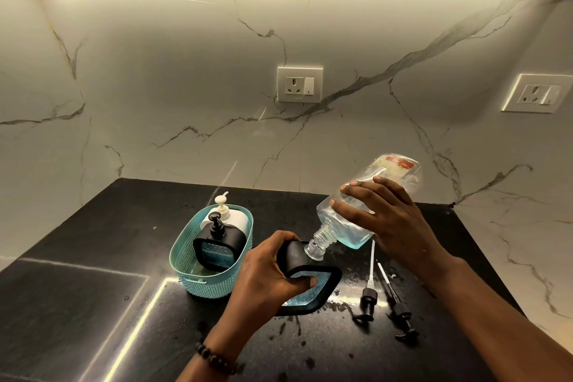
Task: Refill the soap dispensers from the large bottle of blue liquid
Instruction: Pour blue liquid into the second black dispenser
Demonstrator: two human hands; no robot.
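Note:
My right hand [393,220] grips the large clear bottle [347,226], tipped neck-down to the left, with a little blue liquid pooled at its lower side. Its threaded mouth meets the open top of a black-framed soap dispenser [313,291], which my left hand [266,273] holds tilted on the counter. Blue liquid shows through the dispenser's clear face. Two black pump heads [369,304] [401,316] with their tubes lie on the counter to the right. A second black dispenser [217,248] with its pump on stands in a teal basket [198,282].
A white pump bottle [223,211] also stands in the basket, at its far side. The black counter [93,304] is wet with drops around the dispenser. The marble wall behind carries two sockets [299,85] [538,93].

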